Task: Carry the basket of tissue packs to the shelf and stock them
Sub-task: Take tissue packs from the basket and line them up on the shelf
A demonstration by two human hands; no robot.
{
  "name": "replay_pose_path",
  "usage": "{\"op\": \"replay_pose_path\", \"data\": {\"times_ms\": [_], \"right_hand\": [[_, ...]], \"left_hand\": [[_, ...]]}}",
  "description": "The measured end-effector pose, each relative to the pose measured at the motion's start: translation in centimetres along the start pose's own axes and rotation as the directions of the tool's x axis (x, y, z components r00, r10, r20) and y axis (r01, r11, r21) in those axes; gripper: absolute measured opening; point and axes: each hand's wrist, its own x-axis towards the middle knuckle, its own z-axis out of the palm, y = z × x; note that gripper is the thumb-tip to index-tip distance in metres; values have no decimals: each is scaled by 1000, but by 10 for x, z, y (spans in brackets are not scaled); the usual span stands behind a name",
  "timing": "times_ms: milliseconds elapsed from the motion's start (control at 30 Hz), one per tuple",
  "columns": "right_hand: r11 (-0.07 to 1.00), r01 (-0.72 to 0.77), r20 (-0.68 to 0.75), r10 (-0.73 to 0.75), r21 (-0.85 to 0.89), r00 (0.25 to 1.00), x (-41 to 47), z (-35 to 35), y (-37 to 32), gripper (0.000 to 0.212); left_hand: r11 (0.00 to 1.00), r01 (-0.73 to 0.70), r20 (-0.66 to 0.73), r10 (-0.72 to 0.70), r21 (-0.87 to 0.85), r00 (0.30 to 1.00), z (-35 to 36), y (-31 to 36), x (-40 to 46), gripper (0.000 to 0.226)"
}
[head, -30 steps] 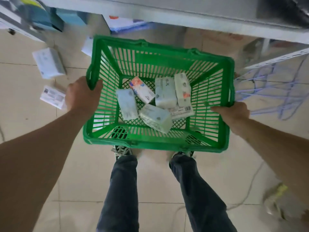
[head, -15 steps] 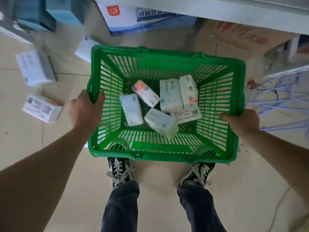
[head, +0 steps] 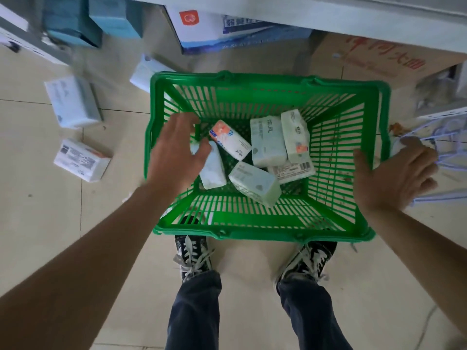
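- Head view: the tissue packs lie loose on the bottom of the green basket point(head: 262, 79), which appears to sit on the floor just ahead of the person's shoes point(head: 194, 258), below the shelf edge point(head: 328, 13) at 12 o'clock.
- Head view: the left hand point(head: 174, 152) is over the basket's left side, fingers spread and relaxed, holding nothing; the pale blue pack point(head: 213, 170) lies directly beneath its fingertips, toward 4 o'clock from the palm.
- Head view: that pack's long axis runs roughly 11 to 5 o'clock; the red-and-white pack point(head: 230, 142) sits just beside it at 2 o'clock, its axis running 10 to 4.
- Head view: the right hand point(head: 394, 178) rests spread over the basket's right wall, gripping nothing; the nearest pack, the barcoded one point(head: 290, 170), lies at its 9 o'clock, well apart.
- Judgement: the left hand is far nearer a pack, so the first pick likely falls to it, closing across the blue pack's short side.
- Head view: other packs point(head: 80, 160) lie on the floor at 9 o'clock of the basket.
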Motion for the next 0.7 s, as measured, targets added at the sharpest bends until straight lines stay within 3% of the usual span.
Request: {"op": "replay_pose_path", "data": {"times_ms": [67,100,167,233,333,400,433,467,600,700], "right_hand": [[999,-43,-69,45,32,997,-3,-3,-13,71],[999,13,-60,-10,47,998,-8,-4,-20,66],[950,291,107,-303,117,947,-22,1,-31,48],[815,516,366,-580,265,728,-39,8,-48,32],[611,737,617,-708,290,344,-66,28,-82,38],[436,861,650,-739,263,176,-87,49,-102,50],[380,898,671,-728,224,141,-97,60,-112,57],[364,916,702,-697,169,147,-104,70,-120,66],[424,906,747,-598,-13,291,-111,107,-141,97],[366,930,700,-656,-33,283,-109,128,-138,84]], "left_hand": [[995,96,181,-96,11,979,19,-1,-1,37],[983,185,228,-183,12,956,29,-3,-2,39],[904,428,263,-409,-14,874,48,-6,-5,43],[788,616,288,-586,-17,758,65,-11,-10,50],[730,682,348,-650,38,676,83,-22,-23,58],[731,680,349,-652,55,673,90,-31,-30,55],[739,671,346,-646,63,680,92,-35,-34,52],[745,663,357,-639,67,681,95,-39,-36,48],[736,674,425,-630,59,650,104,-54,-41,43],[722,692,427,-625,-5,654,113,-69,-36,41]]}}
